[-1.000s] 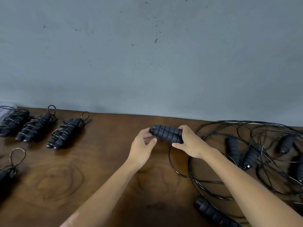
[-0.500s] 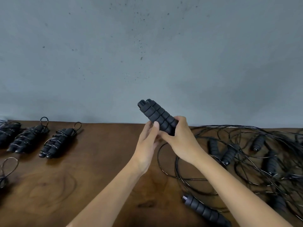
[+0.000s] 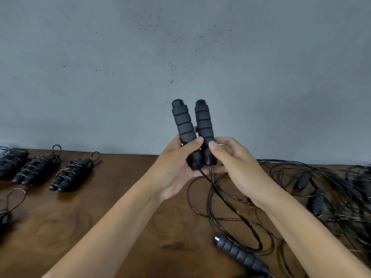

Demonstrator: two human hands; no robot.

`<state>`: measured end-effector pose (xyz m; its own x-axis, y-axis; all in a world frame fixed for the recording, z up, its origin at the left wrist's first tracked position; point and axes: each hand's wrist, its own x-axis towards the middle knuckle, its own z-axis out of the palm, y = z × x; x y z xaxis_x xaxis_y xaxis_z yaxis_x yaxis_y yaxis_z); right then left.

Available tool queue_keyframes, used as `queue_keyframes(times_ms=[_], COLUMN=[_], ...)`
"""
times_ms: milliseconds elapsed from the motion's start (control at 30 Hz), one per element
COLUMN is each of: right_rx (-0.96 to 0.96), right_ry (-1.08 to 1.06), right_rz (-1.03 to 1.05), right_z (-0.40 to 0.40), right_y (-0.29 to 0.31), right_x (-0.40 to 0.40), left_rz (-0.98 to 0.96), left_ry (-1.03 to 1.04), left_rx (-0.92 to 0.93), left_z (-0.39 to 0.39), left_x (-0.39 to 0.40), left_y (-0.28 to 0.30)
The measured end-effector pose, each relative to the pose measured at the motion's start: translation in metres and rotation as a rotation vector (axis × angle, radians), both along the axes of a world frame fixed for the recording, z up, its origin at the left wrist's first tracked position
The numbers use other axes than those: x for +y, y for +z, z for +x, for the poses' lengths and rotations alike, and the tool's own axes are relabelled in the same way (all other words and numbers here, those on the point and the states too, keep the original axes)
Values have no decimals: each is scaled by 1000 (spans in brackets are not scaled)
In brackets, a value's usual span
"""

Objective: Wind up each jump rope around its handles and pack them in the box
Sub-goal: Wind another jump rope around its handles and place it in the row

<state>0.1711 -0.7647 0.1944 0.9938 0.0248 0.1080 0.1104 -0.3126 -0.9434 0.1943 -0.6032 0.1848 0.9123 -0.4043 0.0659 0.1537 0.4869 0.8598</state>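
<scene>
Between both hands (image 3: 202, 169), upright paired handles (image 3: 192, 129)

Both hands, left (image 3: 176, 167) and right (image 3: 236, 167), hold two handles (image 3: 192, 129) upright above counter (image 3: 120, 227); cord (image 3: 224, 201) trails down; wound ropes (image 3: 72, 173) lie left.

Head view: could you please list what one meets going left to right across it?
Three wound rope bundles → left hand → upright pair of handles → right hand → tangle of loose ropes.
</scene>
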Motion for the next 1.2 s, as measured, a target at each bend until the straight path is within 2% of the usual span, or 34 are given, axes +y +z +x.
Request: queue_keyframes(times_ms=[300, 533, 800, 867, 933, 1033, 1200], right_rx=[11, -16, -144, -118, -52, 31, 84], right_ry=[116, 183, 89, 40, 38, 152, 168], right_rz=[-11, -88, -336, -276, -66, 213, 359], right_z=[-17, -27, -34, -34, -30, -23, -23], right_y=[17, 22, 23, 22, 19, 8, -6], right_x=[-18, -18, -30, -31, -29, -24, -12], left_rz=[178, 266, 263, 262, 289, 330, 382], left_ry=[-220, -295, -283, -308, -356, -363, -387], left_rx=[42, 38, 63, 59, 40, 67, 134], left_z=[-11, -15, -24, -27, -32, -36, -40], left_x=[18, 23, 14, 13, 9, 5, 7], left_y=[24, 28, 28, 26, 24, 18, 10])
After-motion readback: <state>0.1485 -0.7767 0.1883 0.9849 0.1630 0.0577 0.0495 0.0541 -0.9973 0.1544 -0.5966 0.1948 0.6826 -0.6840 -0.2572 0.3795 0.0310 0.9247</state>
